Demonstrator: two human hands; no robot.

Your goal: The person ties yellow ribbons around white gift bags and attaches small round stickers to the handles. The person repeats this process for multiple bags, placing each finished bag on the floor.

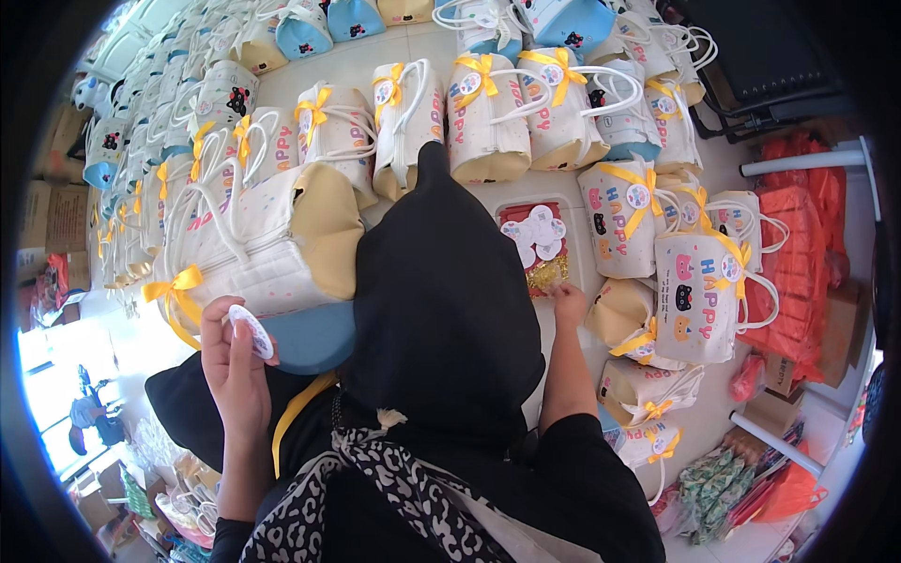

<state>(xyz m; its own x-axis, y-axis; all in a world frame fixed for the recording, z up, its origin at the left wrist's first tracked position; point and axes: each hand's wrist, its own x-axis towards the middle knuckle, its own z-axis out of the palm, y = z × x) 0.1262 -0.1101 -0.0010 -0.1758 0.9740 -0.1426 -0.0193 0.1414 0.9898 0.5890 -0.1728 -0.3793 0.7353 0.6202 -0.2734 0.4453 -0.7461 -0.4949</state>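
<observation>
My left hand [236, 380] is raised at the left, pinching a round white printed tag [251, 332] between thumb and fingers. Just beyond it lies a large cream canvas tote bag [253, 246] with a pale yellow end panel, white rope handles and a yellow ribbon bow [173, 287]. Its near side rests by a round blue surface [310, 339]. My right hand [569, 306] reaches into a clear plastic tray [578, 232], its fingertips at a heap of small gold pieces [546, 276]. Whether they grip any is too small to tell. More round tags [538, 231] lie in that tray.
Rows of similar tote bags [489, 130] with yellow bows stand ahead, more [697, 295] at my right. Bags with blue bases [355, 20] fill the back. A loose yellow ribbon [292, 422] hangs by my lap. Red plastic-wrapped packs [788, 267] and cardboard boxes [67, 218] flank the floor.
</observation>
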